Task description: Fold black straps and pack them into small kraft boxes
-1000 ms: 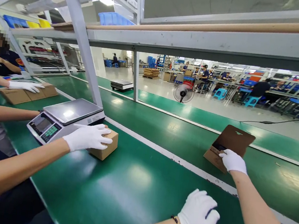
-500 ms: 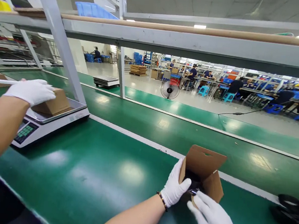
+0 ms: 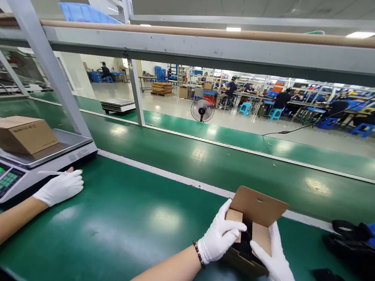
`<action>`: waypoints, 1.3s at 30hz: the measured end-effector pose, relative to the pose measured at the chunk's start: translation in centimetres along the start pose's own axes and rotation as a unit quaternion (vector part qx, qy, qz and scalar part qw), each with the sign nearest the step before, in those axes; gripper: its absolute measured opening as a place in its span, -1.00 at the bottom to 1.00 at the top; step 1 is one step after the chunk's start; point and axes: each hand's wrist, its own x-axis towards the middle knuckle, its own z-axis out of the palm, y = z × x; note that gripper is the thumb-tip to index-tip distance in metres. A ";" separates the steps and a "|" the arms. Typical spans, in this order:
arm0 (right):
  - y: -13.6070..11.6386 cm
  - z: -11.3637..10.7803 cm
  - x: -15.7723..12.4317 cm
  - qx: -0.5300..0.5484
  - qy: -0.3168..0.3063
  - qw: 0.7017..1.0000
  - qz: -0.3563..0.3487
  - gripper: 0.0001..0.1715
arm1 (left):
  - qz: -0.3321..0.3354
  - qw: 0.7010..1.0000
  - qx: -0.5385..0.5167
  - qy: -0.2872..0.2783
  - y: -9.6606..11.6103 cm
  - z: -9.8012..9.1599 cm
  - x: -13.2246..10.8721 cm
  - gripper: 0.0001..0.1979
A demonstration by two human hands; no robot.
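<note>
A small brown cardboard box (image 3: 257,208) stands open on the green conveyor belt (image 3: 137,225), its top flap raised and something dark inside. My left hand (image 3: 219,238), in a white glove, grips the box's left side flap. My gloved right hand (image 3: 276,268) presses against the right side flap with fingers stretched along it. A beaded bracelet (image 3: 196,253) sits on my left wrist.
At the left a digital scale (image 3: 8,172) carries a closed brown box (image 3: 19,132); a co-worker's gloved hand (image 3: 60,187) rests beside it. Black pouches (image 3: 354,249) lie at the right. A grey frame post (image 3: 46,70) and shelf rail (image 3: 218,49) cross overhead.
The co-worker set the closed box on the scale and drew the hand back to the belt. My hands shifted on the open box, now folding in its side flaps.
</note>
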 end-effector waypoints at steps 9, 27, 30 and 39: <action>2.8 -2.8 0.7 -0.148 0.008 0.931 -0.333 -0.31 | 0.115 0.991 0.056 0.028 -2.1 -0.2 -0.4 -0.40; 2.7 -4.5 -0.3 -0.181 -0.040 0.901 -0.392 -0.52 | 0.171 0.982 0.073 0.033 -0.9 0.0 0.3 -0.58; 2.6 -4.6 0.0 -0.223 -0.062 0.874 -0.427 -0.54 | 0.147 0.986 0.064 0.048 -0.6 0.4 0.0 -0.80; 2.4 -2.6 -2.2 -0.301 0.007 0.764 -0.571 -0.17 | -0.025 0.998 0.048 0.032 -1.2 1.4 -1.0 -0.49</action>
